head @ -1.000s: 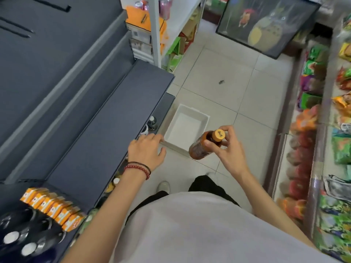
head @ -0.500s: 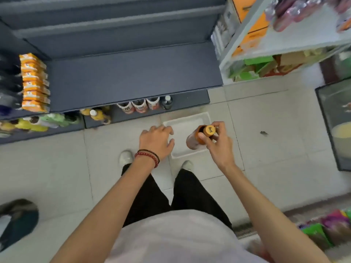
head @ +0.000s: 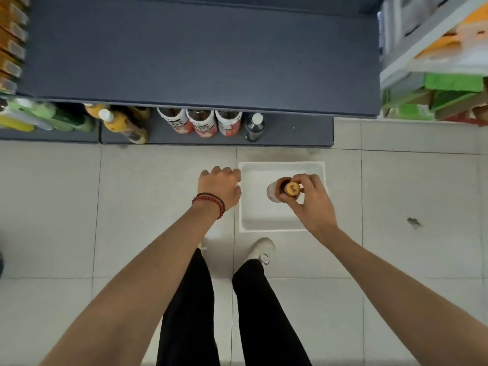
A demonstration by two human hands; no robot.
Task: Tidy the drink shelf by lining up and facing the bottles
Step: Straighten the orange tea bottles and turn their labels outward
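My right hand (head: 309, 202) grips a brown drink bottle with an orange cap (head: 290, 188) by its neck, upright above a white tray (head: 247, 223) on the floor. My left hand (head: 220, 187), with bead bracelets at the wrist, hangs just left of the tray with fingers loosely curled, holding nothing. On the dark bottom shelf (head: 295, 130) stand three bottles with white and red labels (head: 202, 122), a dark bottle with a white cap (head: 254, 128) to their right, and yellow bottles (head: 124, 125) to their left.
A wide dark shelf board (head: 200, 54) overhangs the bottom row. Green and yellow bottles (head: 39, 117) and orange cartons (head: 10, 48) sit at the left. A white rack with boxes (head: 433, 83) stands at the right. My legs and white shoes (head: 261, 250) are on the tiled floor.
The view has swung to face the shelf squarely and look straight down. My right hand has brought the bottle upright over the tray. My left hand stays beside the tray's left edge.
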